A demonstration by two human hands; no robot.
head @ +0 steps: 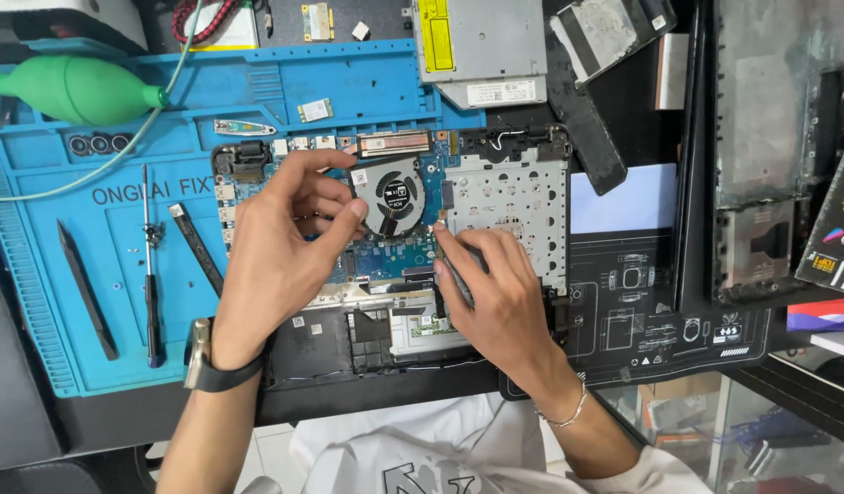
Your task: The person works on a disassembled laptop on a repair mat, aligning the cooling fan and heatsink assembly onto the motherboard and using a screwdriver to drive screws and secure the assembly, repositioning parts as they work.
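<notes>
An opened laptop base lies in front of me, showing a blue circuit board and a round black cooling fan. My left hand hovers over the board's left part, thumb and fingers curled and pinched beside the fan; whether it grips anything is hidden. My right hand rests on the board just right of the fan, fingertips pressing near the fan's lower right edge. A perforated metal plate covers the base's right half.
A blue work mat at left carries a screwdriver, two black pry tools and a green air blower. An optical drive lies at the back. Black laptop covers stand at right.
</notes>
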